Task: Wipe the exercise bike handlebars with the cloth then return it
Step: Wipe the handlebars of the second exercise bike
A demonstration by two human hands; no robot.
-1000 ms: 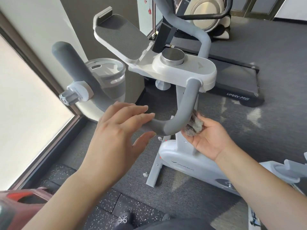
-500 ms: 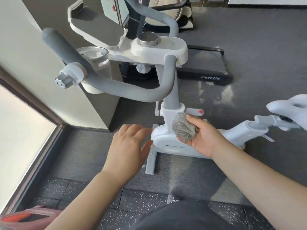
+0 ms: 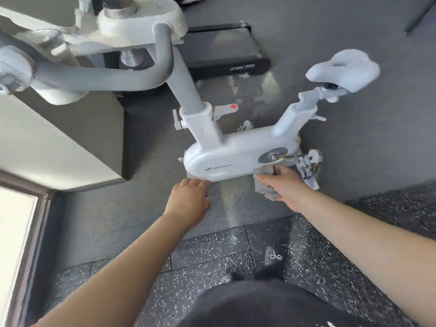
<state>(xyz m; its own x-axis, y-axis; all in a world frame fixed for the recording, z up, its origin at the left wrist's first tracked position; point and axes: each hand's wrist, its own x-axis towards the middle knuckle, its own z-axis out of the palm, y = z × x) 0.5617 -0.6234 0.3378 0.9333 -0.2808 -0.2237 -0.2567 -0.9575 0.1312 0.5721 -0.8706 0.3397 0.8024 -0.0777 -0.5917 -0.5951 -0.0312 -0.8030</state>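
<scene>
bike body [image 3: 236,152] – white | handlebars [image 3: 106,75] – grey | cloth [image 3: 265,187] – grey | floor tiles [image 3: 212,267] – black, white-speckled

Both forearms are bare up to the bottom edge of the view, with no sleeve, watch or ring showing on the left hand [image 3: 188,199] or the right hand [image 3: 286,185]. Dark, near-black clothing [image 3: 271,305] covers the lower body, and dark shoes [image 3: 272,257] carry a small silvery looped ornament.
</scene>
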